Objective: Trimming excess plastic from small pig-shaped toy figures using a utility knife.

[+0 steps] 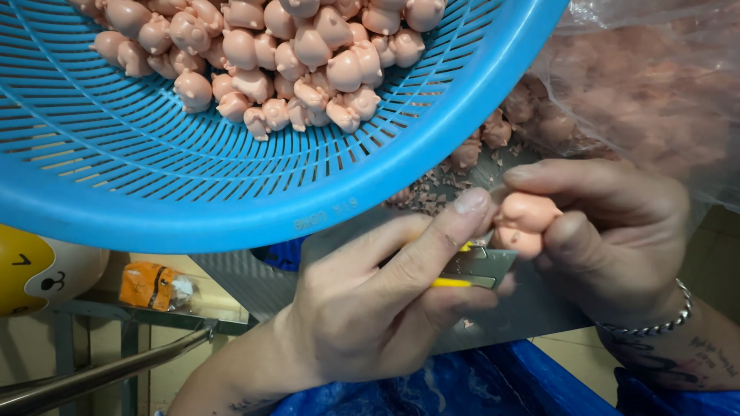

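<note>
Trimming looks to be the step in hand: the left hand point(362, 308) is closed around a small knife point(474, 268) with a yellow body and a short grey blade, thumb pressed along its top; the right hand point(609, 239) pinches a small pink figure point(524, 222) between thumb and fingers point(574, 231), right at the blade's edge, just right of the middle of the view; both hands are gripping, neither open. To do this well, I judge the blade should take only thin shavings, angled away from the holding fingers, with the figure turned a little at a time rather than the knife; the thumb so close to the edge is the risk.

Above and to the left, a blue basket point(193, 208) with slotted walls holds a heap of like pink figures point(293, 54) at its far side; a few more figures point(493, 135) and pinkish shavings point(432, 192) lie on the grey table point(524, 316) beyond the hands; a clear plastic bag point(655, 85) of pink pieces sits far right. A silver bracelet point(655, 323) circles the right wrist; blue sheeting point(462, 385) lies near; at the left are a yellow and white toy point(38, 270), an orange packet point(150, 285) and a metal bar point(100, 374).
</note>
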